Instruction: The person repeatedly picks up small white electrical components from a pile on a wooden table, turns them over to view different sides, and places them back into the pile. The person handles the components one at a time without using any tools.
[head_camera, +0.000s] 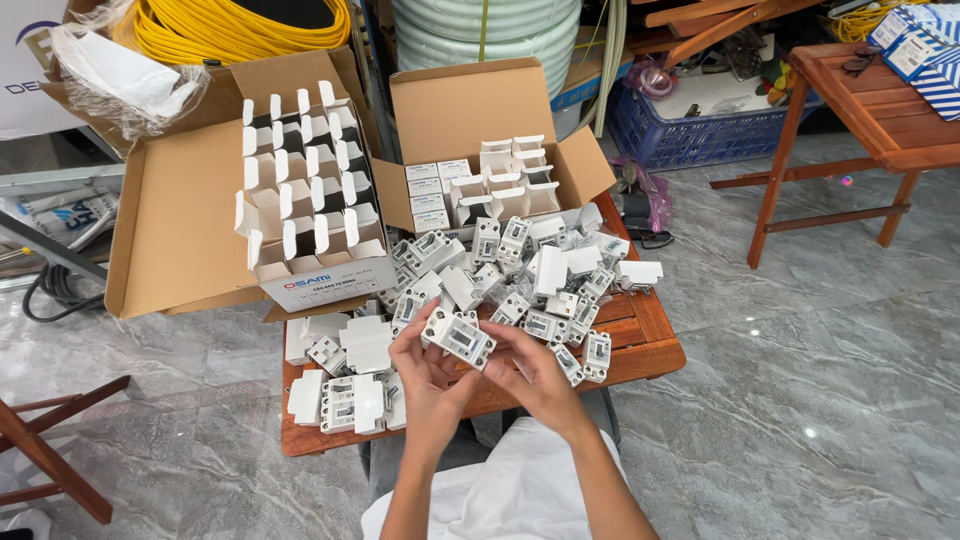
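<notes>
While gripping one white breaker (458, 338), both hands (480, 375) before heaped breakers (520, 275), open cartons (300, 215)

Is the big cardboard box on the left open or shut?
Open: the left cardboard box has its flaps spread, showing rows of small white cartons with raised lids.

Two bare forearms come up from the bottom centre of the frame, the left hand (425, 375) and the right hand (535, 372) meeting just above the middle of the lower half. Neither arm shows a sleeve, and no watch, ring, bracelet or glove can be seen on either wrist or on the fingers. The nails look short and plain. At the bottom edge, between and below the arms, a white garment (500, 495) with soft folds covers the person's lap; dark grey cloth shows just above it on both sides.
</notes>
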